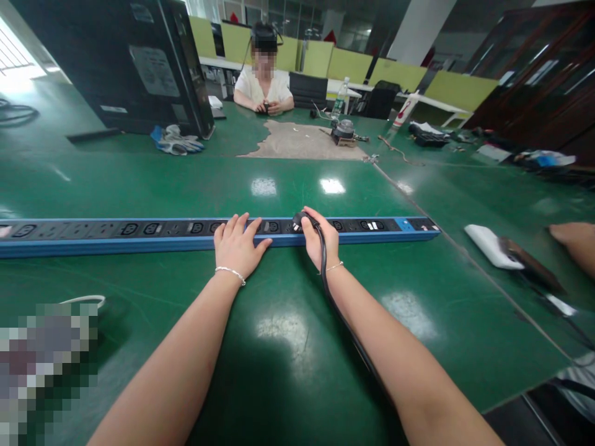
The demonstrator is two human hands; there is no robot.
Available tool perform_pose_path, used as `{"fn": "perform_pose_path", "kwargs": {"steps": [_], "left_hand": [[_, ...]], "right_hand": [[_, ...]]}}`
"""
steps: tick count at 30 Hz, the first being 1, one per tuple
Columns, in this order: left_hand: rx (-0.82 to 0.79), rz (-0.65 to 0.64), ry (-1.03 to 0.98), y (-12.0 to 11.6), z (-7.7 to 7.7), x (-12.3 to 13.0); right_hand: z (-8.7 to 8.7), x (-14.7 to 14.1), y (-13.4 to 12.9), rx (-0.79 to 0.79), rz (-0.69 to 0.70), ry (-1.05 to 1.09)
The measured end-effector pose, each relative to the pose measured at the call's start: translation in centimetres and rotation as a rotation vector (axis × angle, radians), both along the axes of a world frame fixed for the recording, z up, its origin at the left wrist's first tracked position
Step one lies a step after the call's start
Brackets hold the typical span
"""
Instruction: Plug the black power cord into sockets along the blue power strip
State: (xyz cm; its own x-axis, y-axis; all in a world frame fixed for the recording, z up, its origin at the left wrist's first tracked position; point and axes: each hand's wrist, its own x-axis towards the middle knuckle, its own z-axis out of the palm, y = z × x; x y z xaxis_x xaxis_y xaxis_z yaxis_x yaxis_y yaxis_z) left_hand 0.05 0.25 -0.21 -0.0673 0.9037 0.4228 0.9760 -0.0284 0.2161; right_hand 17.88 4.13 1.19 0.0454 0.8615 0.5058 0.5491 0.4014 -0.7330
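A long blue power strip (pixel 199 242) with a black socket face lies across the green table. My left hand (pixel 238 244) rests on it with fingers spread, steadying nothing between them. Just to the right, my right hand (pixel 320 238) grips a black power plug (pixel 299 218), whose metal prongs show at the strip's sockets. Whether the prongs touch the strip I cannot tell. From the plug a black cable (pixel 341 313) runs down along my right forearm toward the bottom of the view.
Across the table (pixel 195 186) sits a person (pixel 264 87) holding a small dark object. A black computer case (pixel 139 68) and gloves (pixel 175 140) stand back left. A white object (pixel 493 246) and another person's arm (pixel 576 244) are at right. A bottle (pixel 341 99) stands behind.
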Motion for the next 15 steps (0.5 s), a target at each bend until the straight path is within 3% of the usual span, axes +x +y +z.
{"fn": "perform_pose_path", "kwargs": {"steps": [7,15], "left_hand": [[0.006,0.01,0.011,0.1,-0.1,0.1],[-0.008,-0.001,-0.02,0.0,0.1,0.1]], "right_hand": [[0.1,-2.1,0.1,-0.035,-0.067,-0.113],[0.0,-2.9,-0.8,0.099,-0.044,-0.152]]}}
